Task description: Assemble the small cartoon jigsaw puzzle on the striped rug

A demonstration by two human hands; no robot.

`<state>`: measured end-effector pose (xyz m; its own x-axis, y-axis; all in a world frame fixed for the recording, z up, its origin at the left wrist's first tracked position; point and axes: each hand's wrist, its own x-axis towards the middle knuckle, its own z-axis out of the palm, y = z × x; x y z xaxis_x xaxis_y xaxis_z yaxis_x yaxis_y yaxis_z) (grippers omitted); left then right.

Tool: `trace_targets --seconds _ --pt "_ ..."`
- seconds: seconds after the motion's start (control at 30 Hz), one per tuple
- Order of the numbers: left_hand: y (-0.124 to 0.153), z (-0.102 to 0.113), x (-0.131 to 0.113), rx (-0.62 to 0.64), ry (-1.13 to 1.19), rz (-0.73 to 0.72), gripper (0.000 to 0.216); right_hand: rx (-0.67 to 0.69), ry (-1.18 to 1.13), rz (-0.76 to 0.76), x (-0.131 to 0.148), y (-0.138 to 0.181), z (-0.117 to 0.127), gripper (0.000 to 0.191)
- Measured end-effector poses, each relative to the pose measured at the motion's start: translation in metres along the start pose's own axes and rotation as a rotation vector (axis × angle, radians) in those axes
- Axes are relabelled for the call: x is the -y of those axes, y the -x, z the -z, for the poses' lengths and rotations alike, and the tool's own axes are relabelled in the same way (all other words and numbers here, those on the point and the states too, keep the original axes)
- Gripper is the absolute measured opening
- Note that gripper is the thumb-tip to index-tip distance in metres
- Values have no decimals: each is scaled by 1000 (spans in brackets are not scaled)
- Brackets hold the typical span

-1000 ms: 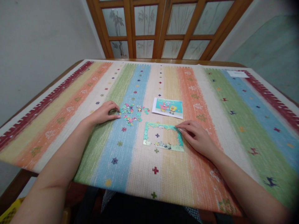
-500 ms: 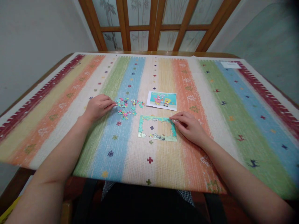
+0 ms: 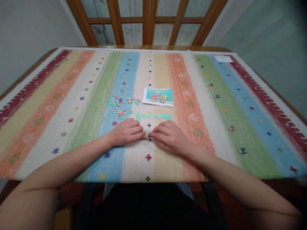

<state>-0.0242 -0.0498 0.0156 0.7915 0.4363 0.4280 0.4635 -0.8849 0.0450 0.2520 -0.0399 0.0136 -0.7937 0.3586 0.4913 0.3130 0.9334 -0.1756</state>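
Note:
My left hand (image 3: 129, 131) and my right hand (image 3: 169, 136) meet at the lower side of a partly assembled jigsaw puzzle. Their fingertips are pinched together on a small puzzle piece (image 3: 148, 136), its picture too small to make out. Above the hands shows the puzzle's top border (image 3: 153, 116), turquoise with a yellow-green pattern, with bare cloth inside it. The hands hide most of the lower and side borders. Loose puzzle pieces (image 3: 116, 101) lie in small heaps beyond my left hand, in turquoise, pink and yellow.
A printed reference picture (image 3: 158, 96) with cartoon figures lies just beyond the puzzle. The table is covered by a striped tablecloth (image 3: 96, 95). A white paper slip (image 3: 224, 59) rests near the far right corner. Wood-framed glass doors (image 3: 146, 22) stand behind the table.
My left hand has moved right, from the loose pieces to the puzzle's lower side. My right hand has come down and left from the upper right corner to meet it. The view has shifted slightly.

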Motion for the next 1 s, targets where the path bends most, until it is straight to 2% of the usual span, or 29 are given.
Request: trace_targets --seconds 0.2,0.3,0.4,0.57,1.0 --pt "5 -2 1 66 47 42 27 63 30 16 1 1 -5 19" --pt "12 1 6 58 67 126 42 51 33 14 1 2 -6 19" --pt "14 3 9 105 116 238 51 62 23 13 1 1 -5 18" --pt "9 1 5 163 158 324 44 83 4 0 1 1 -5 19" --pt "3 -3 -1 117 179 362 34 68 23 20 1 0 -6 20"
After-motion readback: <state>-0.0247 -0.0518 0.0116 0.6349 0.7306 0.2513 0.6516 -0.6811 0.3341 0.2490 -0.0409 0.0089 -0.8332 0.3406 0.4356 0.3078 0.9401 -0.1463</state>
